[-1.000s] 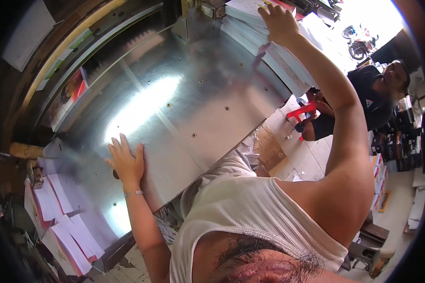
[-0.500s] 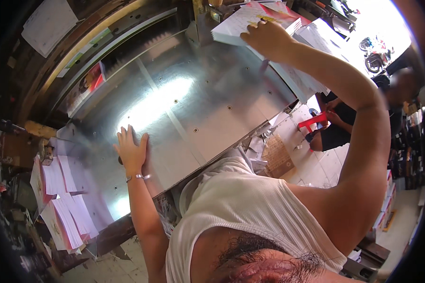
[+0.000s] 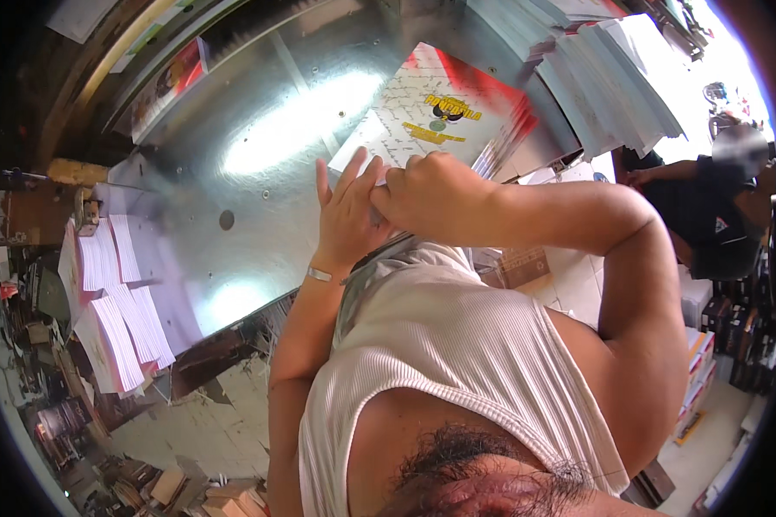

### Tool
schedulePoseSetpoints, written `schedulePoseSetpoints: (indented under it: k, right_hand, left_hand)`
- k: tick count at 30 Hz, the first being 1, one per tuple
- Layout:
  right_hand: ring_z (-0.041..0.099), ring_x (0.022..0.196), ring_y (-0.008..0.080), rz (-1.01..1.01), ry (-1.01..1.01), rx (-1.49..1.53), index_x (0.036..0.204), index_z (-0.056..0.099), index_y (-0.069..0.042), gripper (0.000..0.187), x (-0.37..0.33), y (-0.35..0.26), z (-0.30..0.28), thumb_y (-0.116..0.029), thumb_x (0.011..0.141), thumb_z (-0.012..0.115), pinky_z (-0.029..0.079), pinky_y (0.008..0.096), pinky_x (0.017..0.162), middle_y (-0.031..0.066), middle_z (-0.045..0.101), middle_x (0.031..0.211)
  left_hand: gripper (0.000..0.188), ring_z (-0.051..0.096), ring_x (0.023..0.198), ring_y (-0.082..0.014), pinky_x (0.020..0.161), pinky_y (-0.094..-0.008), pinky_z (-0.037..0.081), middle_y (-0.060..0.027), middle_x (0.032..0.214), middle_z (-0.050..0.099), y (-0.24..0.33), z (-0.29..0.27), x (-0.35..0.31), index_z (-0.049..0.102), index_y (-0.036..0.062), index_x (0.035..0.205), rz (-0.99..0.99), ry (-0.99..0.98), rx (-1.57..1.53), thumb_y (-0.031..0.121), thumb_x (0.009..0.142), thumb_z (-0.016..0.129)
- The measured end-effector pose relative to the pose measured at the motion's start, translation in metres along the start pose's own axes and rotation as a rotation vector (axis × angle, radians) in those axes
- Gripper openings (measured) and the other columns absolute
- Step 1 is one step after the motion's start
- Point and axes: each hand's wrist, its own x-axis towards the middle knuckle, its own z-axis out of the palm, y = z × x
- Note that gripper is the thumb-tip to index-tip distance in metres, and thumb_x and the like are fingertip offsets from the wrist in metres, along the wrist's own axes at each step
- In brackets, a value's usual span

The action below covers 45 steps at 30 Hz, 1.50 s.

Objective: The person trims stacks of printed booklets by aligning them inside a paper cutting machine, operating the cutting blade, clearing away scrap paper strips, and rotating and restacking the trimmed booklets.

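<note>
A stack of booklets (image 3: 440, 112) with white and red covers and yellow print lies slanted on the shiny metal table (image 3: 276, 185). My right hand (image 3: 435, 191) is closed on the near edge of this stack, its fingers curled. My left hand (image 3: 351, 207) is beside it, with fingers stretched and spread at the stack's near left corner. Its palm side and the thumb of my right hand are partly hidden where the two hands meet.
At the table's left end stand several bundles of booklets (image 3: 116, 302). More stacked paper (image 3: 616, 82) rises at the far right edge. A person in dark clothes (image 3: 703, 202) sits on the right. A red-and-white printed piece (image 3: 171, 90) lies in the machine's slot.
My right hand has come from the far right pile toward me with the booklet stack, which now lies on the table. My left hand has moved right to meet it.
</note>
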Motion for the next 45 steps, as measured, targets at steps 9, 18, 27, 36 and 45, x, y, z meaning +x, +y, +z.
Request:
schedulePoseSetpoints:
  k: [9, 18, 27, 36, 45]
  right_hand:
    - [0.059, 0.120, 0.0275, 0.256, 0.993, 0.632, 0.131, 0.058, 0.003, 0.084, -0.059, 0.106, -0.024, -0.056, 0.074, 0.076, 0.042, 0.0411, 0.104, 0.0153, 0.062, 0.130]
    - [0.062, 0.111, 0.0175, 0.364, 1.008, 1.680, 0.137, 0.046, -0.004, 0.069, 0.007, 0.083, 0.102, -0.028, 0.084, 0.083, 0.050, 0.0342, 0.096, 0.0108, 0.064, 0.122]
    - [0.065, 0.095, 0.0135, 0.372, 0.947, 1.454, 0.131, 0.049, -0.003, 0.056, 0.042, 0.059, 0.063, 0.001, 0.082, 0.078, 0.053, 0.0291, 0.084, 0.0059, 0.067, 0.106]
    - [0.065, 0.098, 0.0151, 0.406, 1.061, 1.261, 0.128, 0.050, -0.001, 0.057, 0.044, 0.035, 0.077, 0.003, 0.079, 0.079, 0.052, 0.0301, 0.085, 0.0075, 0.067, 0.110]
    - [0.062, 0.098, 0.0146, 0.463, 1.067, 1.480, 0.129, 0.050, -0.001, 0.048, 0.053, 0.020, 0.113, -0.002, 0.088, 0.075, 0.051, 0.0290, 0.086, 0.0079, 0.065, 0.110]
  left_hand:
    - [0.028, 0.062, 0.096, -0.0280, 0.094, -0.0395, 0.048, -0.0138, 0.105, 0.063, -0.008, -0.050, -0.003, 0.062, 0.0017, 0.116, -0.200, 0.393, -0.280, 0.016, 0.092, 0.064]
    - [0.033, 0.054, 0.104, -0.0109, 0.092, -0.0264, 0.043, -0.0060, 0.118, 0.060, -0.040, -0.072, -0.030, 0.051, -0.0025, 0.128, -0.743, 0.587, -0.739, 0.021, 0.105, 0.055]
    - [0.053, 0.048, 0.124, -0.0172, 0.106, -0.0332, 0.038, -0.0093, 0.138, 0.050, -0.039, -0.094, -0.061, 0.035, -0.0001, 0.144, -0.860, 0.727, -0.886, 0.021, 0.103, 0.059]
    - [0.070, 0.056, 0.115, -0.0215, 0.097, -0.0334, 0.049, -0.0153, 0.130, 0.052, -0.031, -0.081, -0.073, 0.028, -0.0003, 0.143, -0.886, 0.719, -0.648, 0.007, 0.090, 0.073]
    - [0.047, 0.057, 0.115, -0.0173, 0.101, -0.0332, 0.045, -0.0109, 0.127, 0.059, -0.033, -0.063, -0.078, 0.046, -0.0008, 0.133, -0.907, 0.746, -0.641, 0.007, 0.094, 0.070]
